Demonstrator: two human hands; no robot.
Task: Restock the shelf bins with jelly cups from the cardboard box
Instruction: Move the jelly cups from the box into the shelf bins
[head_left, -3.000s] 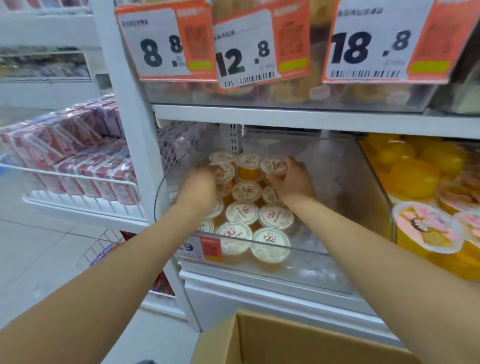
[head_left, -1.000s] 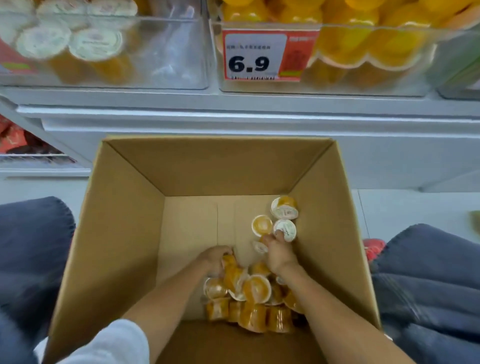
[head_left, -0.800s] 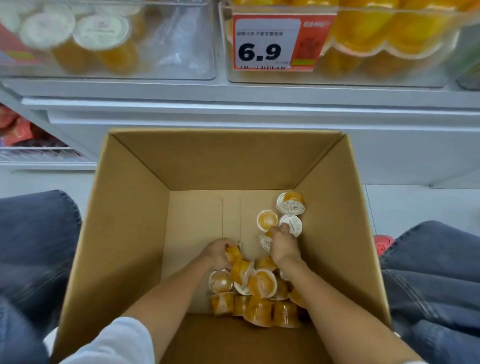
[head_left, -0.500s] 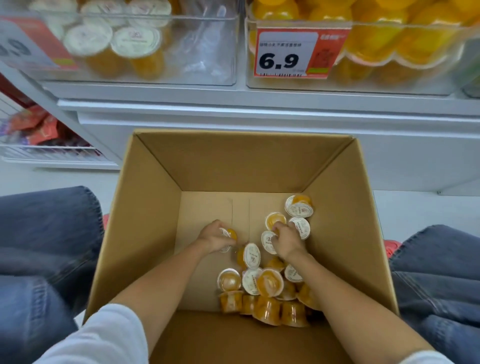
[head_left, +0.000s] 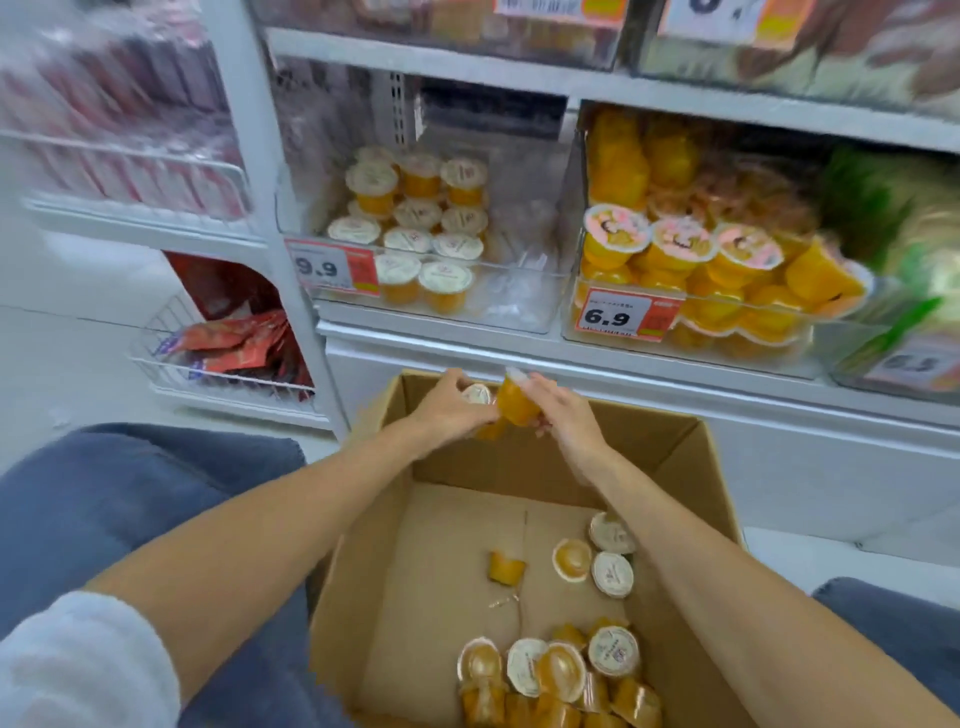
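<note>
- Left hand (head_left: 449, 410): raised above the far rim of the cardboard box (head_left: 363, 545), fingers curled round a white-lidded cup (head_left: 476, 394). More orange visible under the palm, count impossible to tell.
- Right hand (head_left: 563, 415): just beside the left, over the same far rim, fingers closed on a tilted orange cup (head_left: 517, 405).
- Shelf bin (head_left: 519, 296), clear, tagged 9.9: directly beyond the box on the lowest shelf.
  - Stocked jelly cups (head_left: 415, 228) packed lid-up along the left side, from front wall to back, stacked in places.
  - Right side bare apart from crumpled clear film.
- Box stock:
  - Heap of cups (head_left: 550, 670) at the near right corner, some lid-up, some tipped over.
  - Loose cups (head_left: 592, 564) close to the right wall, plus one lying alone near the middle of the floor.
- Neighbouring bin (head_left: 810, 353), tagged 6.9: larger pink-lidded cups, heaped full. Apparently not part of this load.
- Progress, as a judgement:
  - Restocking partway through.
  - Left side of the 9.9 bin filled, right side open to receive.
  - Held cups not yet in the bin.
  - A good number left in the box, likely several more handfuls.
</note>
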